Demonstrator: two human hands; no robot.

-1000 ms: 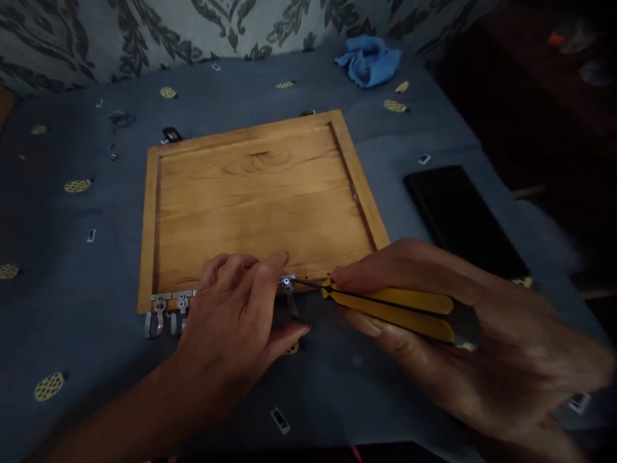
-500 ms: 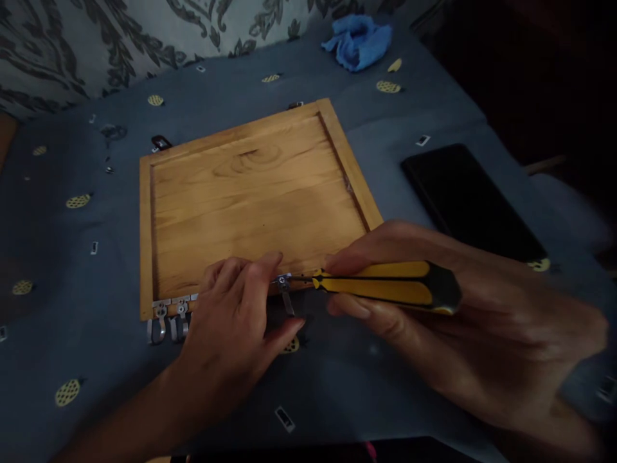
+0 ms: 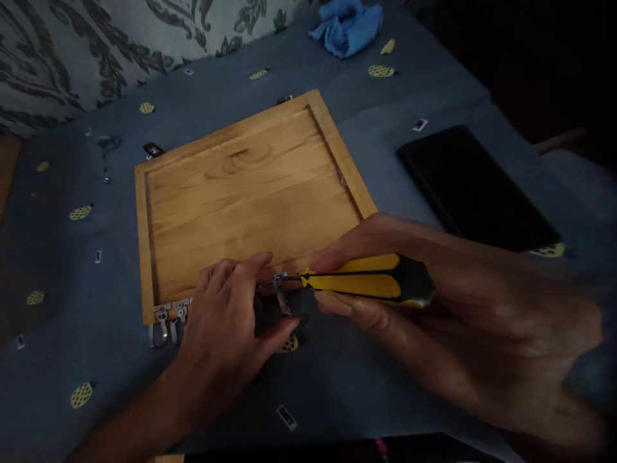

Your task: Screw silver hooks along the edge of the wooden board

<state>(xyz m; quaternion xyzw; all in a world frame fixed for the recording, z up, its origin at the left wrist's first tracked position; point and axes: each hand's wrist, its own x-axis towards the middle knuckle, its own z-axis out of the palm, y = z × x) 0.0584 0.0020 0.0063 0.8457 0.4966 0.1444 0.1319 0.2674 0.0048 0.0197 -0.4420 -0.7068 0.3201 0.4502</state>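
Observation:
A wooden panel [image 3: 241,199] with a raised frame lies flat on the cloth. Metal hooks are attached along its near edge, including a left one [image 3: 162,328] and another [image 3: 283,297] by my hands. My left hand [image 3: 222,315] lies over that edge, its fingers on the wood and its thumb against the lower end of the nearer hook. It covers part of the hook row. My right hand [image 3: 434,321] grips a yellow-and-black screwdriver [image 3: 361,276] between thumb and fingers. The screwdriver's tip points left, at the top of that hook; exact contact is hard to see.
A dark phone [image 3: 475,186] lies right of the panel on the blue pineapple-print cloth [image 3: 116,360]. At the back is a crumpled blue cloth [image 3: 347,29]. Small metal pieces [image 3: 107,180] and a clear item [image 3: 108,145] lie at left. A patterned wall [image 3: 120,38] rises behind.
The view has shifted slightly, so the panel and phone sit a little higher at the right. The screwdriver handle has turned a little in my right hand; my left hand keeps its place on the edge.

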